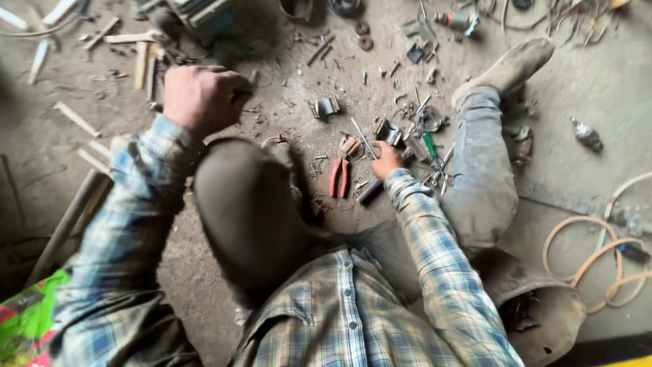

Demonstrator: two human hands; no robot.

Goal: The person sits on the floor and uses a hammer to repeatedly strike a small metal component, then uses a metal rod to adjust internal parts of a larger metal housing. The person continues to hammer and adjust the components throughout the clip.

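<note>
**Steady work among floor scrap**

Dusty concrete floor (224, 285) lies littered with parts. Right hand (386, 160) closes around a dark metal cylinder (372, 190), just right of red-handled pliers (339, 178). Left hand (198, 96), fisted far left, holds something unseen. Best to brace firmly.

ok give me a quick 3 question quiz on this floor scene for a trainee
1. True or false: the right hand is down among the small metal parts on the floor.
2. What colour are the handles of the pliers lying just left of that hand?
3. The left hand is: A) open flat, B) closed in a fist, C) out of view.

Key: 1 true. 2 red. 3 B; what its fingers grip cannot be made out.
</note>
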